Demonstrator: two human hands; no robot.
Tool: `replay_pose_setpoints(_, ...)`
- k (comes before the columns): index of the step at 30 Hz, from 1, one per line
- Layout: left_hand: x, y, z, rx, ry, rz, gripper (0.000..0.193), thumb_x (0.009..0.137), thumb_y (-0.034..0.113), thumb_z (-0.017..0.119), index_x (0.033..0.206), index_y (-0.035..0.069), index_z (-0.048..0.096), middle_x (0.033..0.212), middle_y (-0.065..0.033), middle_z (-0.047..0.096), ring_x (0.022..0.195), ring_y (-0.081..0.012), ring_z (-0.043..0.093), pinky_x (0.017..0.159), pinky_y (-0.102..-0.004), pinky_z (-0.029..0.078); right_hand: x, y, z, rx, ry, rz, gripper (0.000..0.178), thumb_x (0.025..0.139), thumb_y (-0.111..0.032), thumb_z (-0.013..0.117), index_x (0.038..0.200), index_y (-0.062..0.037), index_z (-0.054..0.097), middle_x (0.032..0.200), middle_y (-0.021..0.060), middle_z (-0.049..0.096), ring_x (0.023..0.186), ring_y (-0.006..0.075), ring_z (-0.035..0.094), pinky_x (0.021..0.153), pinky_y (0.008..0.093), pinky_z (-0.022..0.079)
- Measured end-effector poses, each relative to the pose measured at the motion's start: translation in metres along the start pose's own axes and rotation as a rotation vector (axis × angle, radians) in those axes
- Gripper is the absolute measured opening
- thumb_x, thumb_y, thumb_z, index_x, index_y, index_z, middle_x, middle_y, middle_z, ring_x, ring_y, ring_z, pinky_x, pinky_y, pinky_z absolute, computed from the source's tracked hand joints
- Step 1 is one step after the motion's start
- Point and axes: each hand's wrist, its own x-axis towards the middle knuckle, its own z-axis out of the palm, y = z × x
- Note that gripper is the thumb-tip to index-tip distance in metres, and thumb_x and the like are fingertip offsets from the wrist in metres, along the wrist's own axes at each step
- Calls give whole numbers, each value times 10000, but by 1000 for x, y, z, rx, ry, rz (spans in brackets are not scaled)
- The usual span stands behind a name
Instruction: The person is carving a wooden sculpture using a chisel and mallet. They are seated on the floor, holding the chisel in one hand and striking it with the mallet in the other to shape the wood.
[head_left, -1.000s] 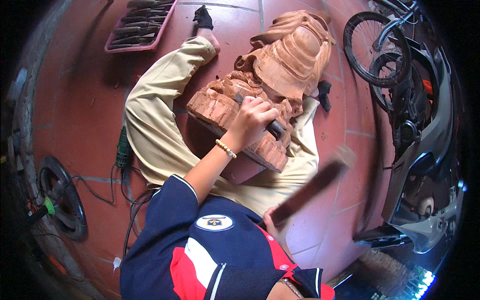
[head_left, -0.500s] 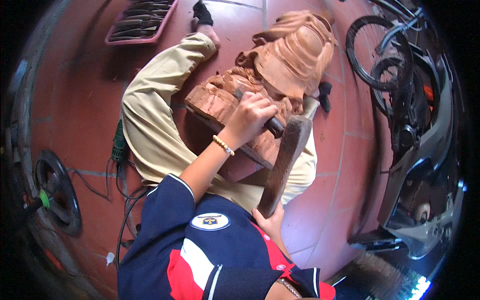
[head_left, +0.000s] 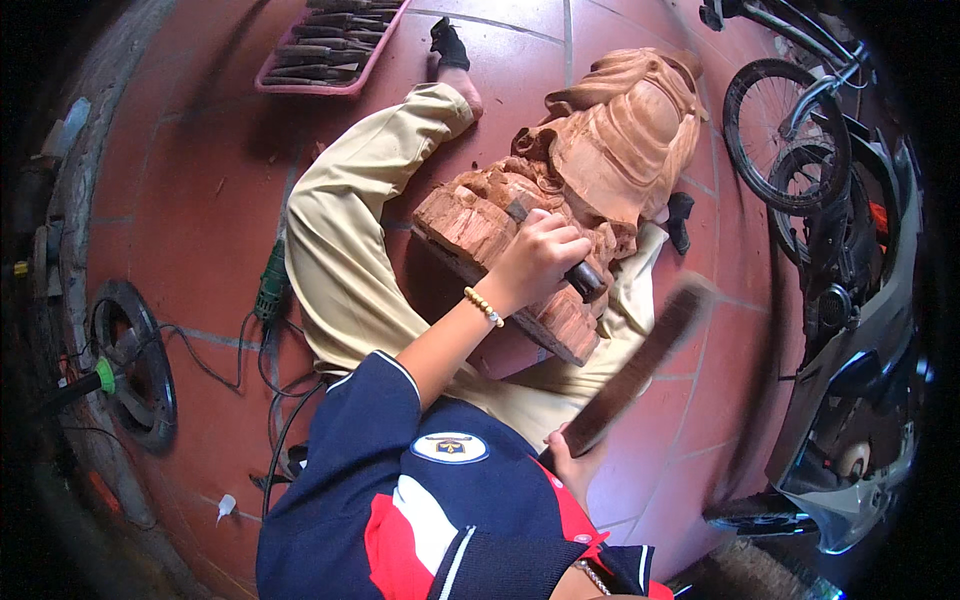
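A reddish-brown wood carving (head_left: 625, 150) with draped, folded shapes lies on the floor between my legs, its rough block-like base (head_left: 458, 222) toward me. My left hand (head_left: 540, 258) is closed around a chisel (head_left: 584, 280), whose blade tip rests against the carving near the base. The chisel's dark handle end sticks out to the right of my fist. Low on the right, my right hand (head_left: 574, 466) grips one end of a long, dark wooden mallet (head_left: 630, 370). The mallet's far end is blurred by motion and stands apart from the chisel handle.
A pink tray (head_left: 345, 89) of several chisels lies at the far left. A corded green power tool (head_left: 271, 285) and a black wheel (head_left: 150, 390) are on the left. On the right stand a bicycle (head_left: 733, 125) and grey motorbike parts (head_left: 850, 450). My legs flank the carving.
The mallet has swung right, away from the chisel's handle end. My left hand keeps the chisel against the carving. The whole view has shifted slightly.
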Motion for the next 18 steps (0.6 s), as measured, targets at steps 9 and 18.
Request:
replay_pose_setpoints(9, 1, 2, -1, -15, 18, -14, 98, 612, 98, 561, 656, 85, 474, 635, -39, 493, 680, -209, 504, 678, -320, 369, 5, -24, 10, -396, -170, -158, 393, 592, -158, 691, 871, -5, 460, 656, 141, 549, 564, 231, 552, 548, 329, 434)
replay_pose_setpoints(18, 1, 3, -2, -46, -8, -1, 124, 576, 70, 553, 691, 71, 507, 644, -50, 496, 692, -220, 501, 695, -326, 371, 9, -43, 2, 510, -26, -397, 550, 702, -17, 558, 1125, -60, 209, 771, 77, 467, 675, 169, 489, 652, 323, 429)
